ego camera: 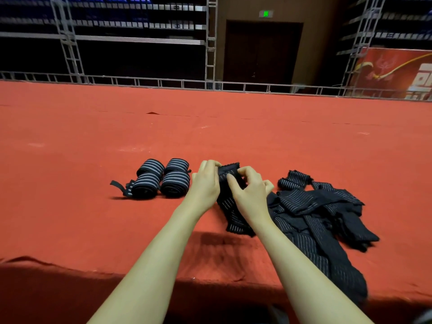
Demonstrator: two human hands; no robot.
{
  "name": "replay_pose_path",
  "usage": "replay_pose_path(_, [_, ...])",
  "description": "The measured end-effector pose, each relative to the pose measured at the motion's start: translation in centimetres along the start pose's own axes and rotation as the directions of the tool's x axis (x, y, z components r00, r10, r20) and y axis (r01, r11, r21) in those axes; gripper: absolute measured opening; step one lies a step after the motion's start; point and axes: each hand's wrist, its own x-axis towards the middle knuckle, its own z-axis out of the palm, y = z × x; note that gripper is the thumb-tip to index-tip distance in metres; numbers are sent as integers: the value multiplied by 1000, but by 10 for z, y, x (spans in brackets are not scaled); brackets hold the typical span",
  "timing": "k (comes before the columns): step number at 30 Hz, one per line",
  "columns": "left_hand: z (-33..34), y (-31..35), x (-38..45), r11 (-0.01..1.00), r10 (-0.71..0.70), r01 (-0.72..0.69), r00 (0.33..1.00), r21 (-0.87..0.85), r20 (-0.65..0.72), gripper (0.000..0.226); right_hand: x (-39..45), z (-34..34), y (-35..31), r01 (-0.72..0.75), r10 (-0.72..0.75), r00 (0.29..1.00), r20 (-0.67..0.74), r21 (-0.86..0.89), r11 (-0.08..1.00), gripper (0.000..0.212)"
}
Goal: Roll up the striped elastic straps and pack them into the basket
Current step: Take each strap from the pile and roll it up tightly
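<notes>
Black strap (230,206): white-striped, on red carpeted bench (93,218), long axis running near to far
Left hand (205,183): pinches its far end
Right hand (250,190): fingers curled gripping it
Rolled straps (161,178): four, left

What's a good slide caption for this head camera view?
Both hands start rolling a striped strap beside four finished rolls and a loose pile.

rolled straps (161,177) left of hands, loose strap pile (322,213) right, all on carpeted platform (210,132)
</notes>
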Motion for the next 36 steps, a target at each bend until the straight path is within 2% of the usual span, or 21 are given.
replay_pose_path(3, [-5, 4, -1, 1000, 2, -2, 996, 7, 88, 25, 0, -2, -1, -101, 92, 994, 56, 185, 978, 17])
replay_pose_path(5, [-9, 5, 0, 1000, 1, -3, 996, 20, 94, 21, -1, -4, 0, -112, 99, 993, 62, 266, 957, 19])
replay_pose_path(8, [-11, 2, 3, 994, 30, -33, 999, 107, 35, 14, -4, -2, -2, -65, 49, 996, 68, 261, 963, 10])
replay_pose_path(10, [-9, 4, 3, 995, 20, -19, 1000, 94, -14, 12, -4, -1, -5, -70, 58, 997, 50, 283, 957, 8])
replay_pose_path(12, [-11, 6, 3, 999, -46, 47, 995, 13, -91, 12, -2, -3, -7, -69, 68, 998, 15, 324, 944, 14])
replay_pose_path(14, [-20, 4, 6, 994, -106, 108, 985, 14, -138, 13, -3, -6, -7, -29, 37, 999, -20, 326, 945, 21])
replay_pose_path(18, [-33, 4, 12, 965, -18, 59, 987, 257, -158, 21, -6, -11, -11, 23, -11, 999, -43, 278, 960, 17])
replay_pose_path(21, [-39, 10, 14, 921, 37, 33, 985, 387, -171, 27, -4, -10, -12, 16, -15, 1000, -7, 247, 969, 29])
replay_pose_path(23, [-45, 13, 16, 949, 13, 50, 980, 313, -199, 27, -1, -11, -15, 55, -66, 997, 44, 215, 975, 32])
replay_pose_path(26, [-57, 22, 20, 999, -32, 38, 962, 17, -272, 20, 9, -20, -29, 125, -148, 987, 57, 295, 947, 27])
replay_pose_path(27, [-61, 27, 21, 1000, -19, 14, 955, -21, -295, 19, 13, -25, -35, 135, -156, 987, 39, 329, 935, 26])
replay_pose_path(30, [-72, 44, 21, 994, 109, -106, 951, 25, -290, 19, 21, -34, -52, 181, -182, 983, -31, 375, 909, 25])
replay_pose_path(32, [-78, 52, 18, 985, 174, -173, 956, 22, -236, 22, 23, -37, -59, 196, -184, 981, -68, 402, 895, 27])
replay_pose_path(36, [-86, 57, 9, 983, 182, -182, 976, 5, -119, 26, 23, -43, -70, 216, -167, 975, -144, 471, 855, 26])
